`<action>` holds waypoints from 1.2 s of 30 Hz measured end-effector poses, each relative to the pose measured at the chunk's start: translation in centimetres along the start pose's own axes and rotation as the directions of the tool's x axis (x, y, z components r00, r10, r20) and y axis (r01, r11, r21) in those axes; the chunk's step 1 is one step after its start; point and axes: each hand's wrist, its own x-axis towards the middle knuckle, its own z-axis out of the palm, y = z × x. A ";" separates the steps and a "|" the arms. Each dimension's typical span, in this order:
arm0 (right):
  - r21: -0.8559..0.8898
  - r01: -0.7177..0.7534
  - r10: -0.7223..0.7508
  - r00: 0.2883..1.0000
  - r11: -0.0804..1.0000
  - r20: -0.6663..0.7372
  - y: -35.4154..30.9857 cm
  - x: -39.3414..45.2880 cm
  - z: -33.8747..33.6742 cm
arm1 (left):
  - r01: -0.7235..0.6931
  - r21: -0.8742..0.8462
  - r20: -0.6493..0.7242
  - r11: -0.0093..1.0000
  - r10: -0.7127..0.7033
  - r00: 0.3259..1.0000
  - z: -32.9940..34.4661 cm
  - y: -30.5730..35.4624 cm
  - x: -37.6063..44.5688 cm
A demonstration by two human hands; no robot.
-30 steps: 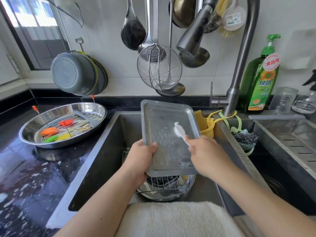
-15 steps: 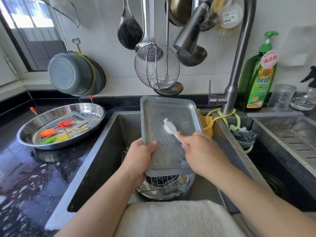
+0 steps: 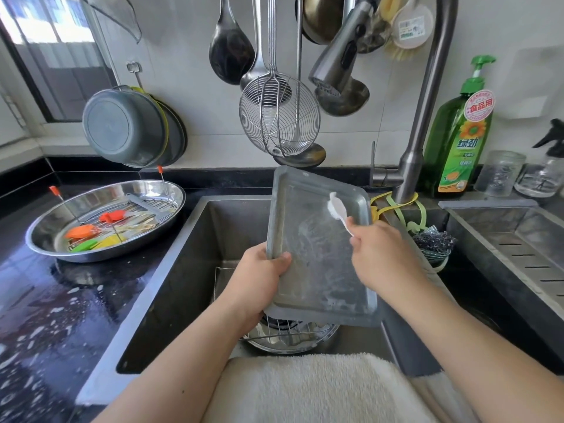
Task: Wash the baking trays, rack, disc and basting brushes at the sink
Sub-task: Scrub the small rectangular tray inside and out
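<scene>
A grey rectangular baking tray (image 3: 308, 279) is tilted upright over the sink (image 3: 195, 270), soapy on its inner face. My left hand (image 3: 259, 276) grips its lower left edge, thumb on the inside. My right hand (image 3: 381, 254) holds a white brush (image 3: 337, 210) whose head touches the tray's upper right corner. Below the tray, a wire rack (image 3: 293, 331) lies over a round metal disc in the sink bottom. On the left counter a round steel pan (image 3: 61, 239) holds another rack and several orange, red, green and yellow basting brushes (image 3: 91, 235).
The faucet (image 3: 418, 132) rises right of the tray, its spray head overhead. A skimmer (image 3: 279, 117) and ladles hang above the sink. A green soap bottle (image 3: 460, 138) and jars stand at right, beside a drainer basin (image 3: 512, 239). A white towel (image 3: 305, 389) covers the front edge.
My right hand has swept the white brush up and to the right across the tray, from its middle to the upper right corner. My left hand keeps its grip on the tray.
</scene>
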 end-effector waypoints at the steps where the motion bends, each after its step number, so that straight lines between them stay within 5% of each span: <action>1: 0.003 -0.003 0.003 1.000 1.000 0.007 -0.1 -0.2 -0.1 | -0.006 0.019 0.004 1.000 0.006 1.000 0.1 0.0 0.0; 6: 0.159 0.237 -0.254 0.963 0.959 0.096 -3.7 -2.3 0.8 | -0.004 -0.009 0.001 1.000 0.004 1.000 -0.2 0.1 0.0; 12: 0.023 -0.017 0.018 0.999 1.000 -0.029 0.4 0.1 -0.4 | -0.043 0.147 0.025 0.988 0.040 0.999 0.1 0.0 -0.1; 17: 0.170 0.204 -0.215 0.976 0.964 0.046 -2.8 -1.5 0.6 | -0.040 0.124 0.013 0.991 0.039 0.999 -0.2 0.1 -0.1; 23: 0.051 0.000 0.002 0.999 0.999 -0.036 0.9 0.3 -0.5 | -0.052 0.139 0.008 0.989 0.051 0.999 -0.5 0.1 0.0; 26: 0.168 -0.004 0.013 0.999 0.986 -0.050 1.4 0.3 -0.8 | -0.035 0.042 -0.035 0.998 0.037 0.999 -0.7 0.2 0.2; 32: 0.433 0.079 0.073 0.943 0.898 -0.324 1.7 0.2 -1.7 | -0.020 -0.297 0.026 0.955 0.029 0.999 -2.0 1.2 -0.3; 36: 0.463 0.119 0.061 0.933 0.878 -0.355 1.3 -0.1 -1.9 | 0.184 -0.345 0.017 0.920 -0.190 0.982 -2.1 0.8 0.2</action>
